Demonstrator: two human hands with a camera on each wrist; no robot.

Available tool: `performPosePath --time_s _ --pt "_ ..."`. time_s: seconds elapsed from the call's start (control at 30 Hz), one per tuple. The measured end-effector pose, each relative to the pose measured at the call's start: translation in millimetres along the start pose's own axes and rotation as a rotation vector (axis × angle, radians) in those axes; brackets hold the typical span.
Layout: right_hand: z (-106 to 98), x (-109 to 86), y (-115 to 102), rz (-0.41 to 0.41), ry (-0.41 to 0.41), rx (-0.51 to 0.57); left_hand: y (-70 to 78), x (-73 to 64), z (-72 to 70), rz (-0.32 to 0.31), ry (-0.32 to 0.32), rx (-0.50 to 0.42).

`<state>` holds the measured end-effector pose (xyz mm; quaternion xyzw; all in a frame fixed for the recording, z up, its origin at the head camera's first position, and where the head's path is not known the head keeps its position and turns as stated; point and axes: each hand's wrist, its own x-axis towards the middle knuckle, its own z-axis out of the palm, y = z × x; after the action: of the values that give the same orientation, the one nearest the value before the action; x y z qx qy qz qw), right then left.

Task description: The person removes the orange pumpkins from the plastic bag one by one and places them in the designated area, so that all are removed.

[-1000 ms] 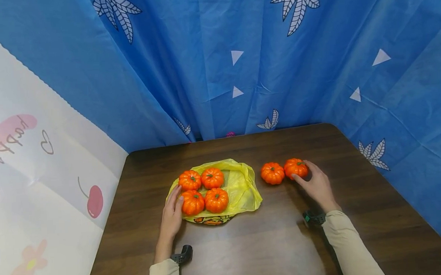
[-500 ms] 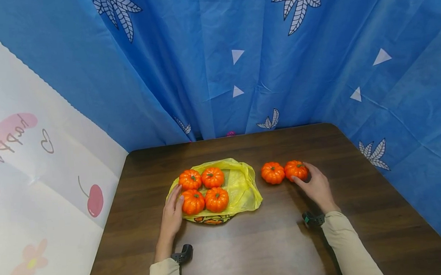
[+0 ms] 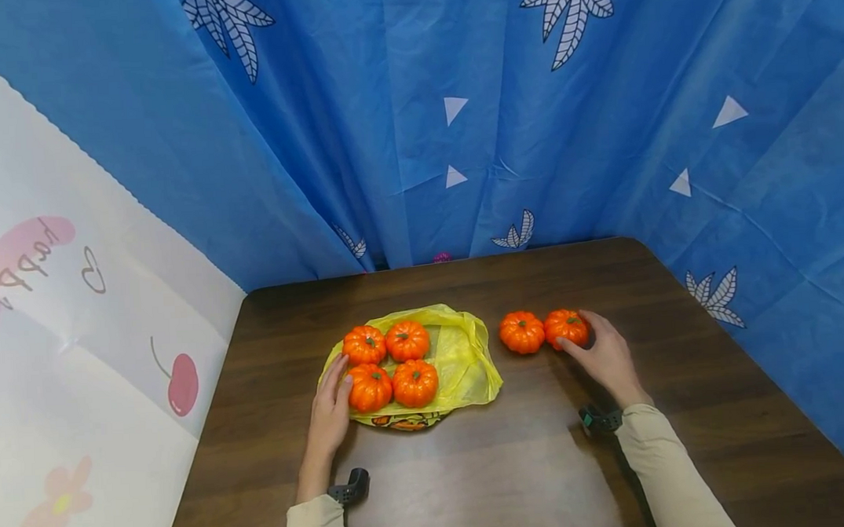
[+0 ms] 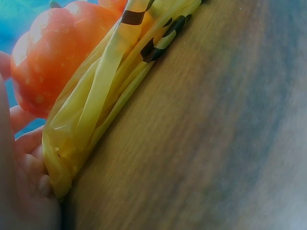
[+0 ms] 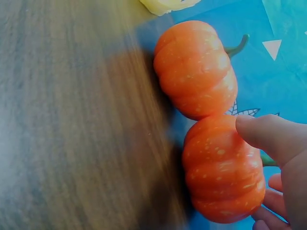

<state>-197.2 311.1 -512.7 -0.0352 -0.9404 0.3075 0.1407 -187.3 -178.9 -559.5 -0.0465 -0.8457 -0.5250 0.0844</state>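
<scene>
My right hand [image 3: 610,363] holds a small orange pumpkin [image 3: 563,327] on the table, thumb on its near side and fingers around its right side. Against that pumpkin's left side stands another orange pumpkin [image 5: 194,69], as the right wrist view shows. A crumpled yellow plastic bag [image 3: 465,368] lies to the left, with several more pumpkins [image 3: 415,383] grouped on it. My left hand [image 3: 330,417] rests at the bag's left edge with relaxed fingers, beside the front left pumpkin [image 4: 62,57]. In the left wrist view the bag's folds cover part of that pumpkin.
All of this is on a dark brown wooden table [image 3: 446,482]. A blue curtain [image 3: 423,138] hangs behind its far edge and along the right. A white printed sheet [image 3: 91,309] stands along the left side.
</scene>
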Motion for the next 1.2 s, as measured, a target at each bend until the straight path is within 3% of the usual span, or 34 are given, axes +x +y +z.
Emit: performPosePath --time_s 0.37,0.63,1.2 --pt "-4 6.1 -18 -0.005 -0.007 0.010 0.6 -0.2 0.2 0.015 0.012 0.000" --pt "-2 10.4 -32 -0.061 0.020 0.048 1.5 -0.3 0.3 0.005 0.005 0.003" --pt "12 11.6 -70 -0.139 -0.014 0.082 1.3 -0.8 0.1 0.019 0.014 0.006"
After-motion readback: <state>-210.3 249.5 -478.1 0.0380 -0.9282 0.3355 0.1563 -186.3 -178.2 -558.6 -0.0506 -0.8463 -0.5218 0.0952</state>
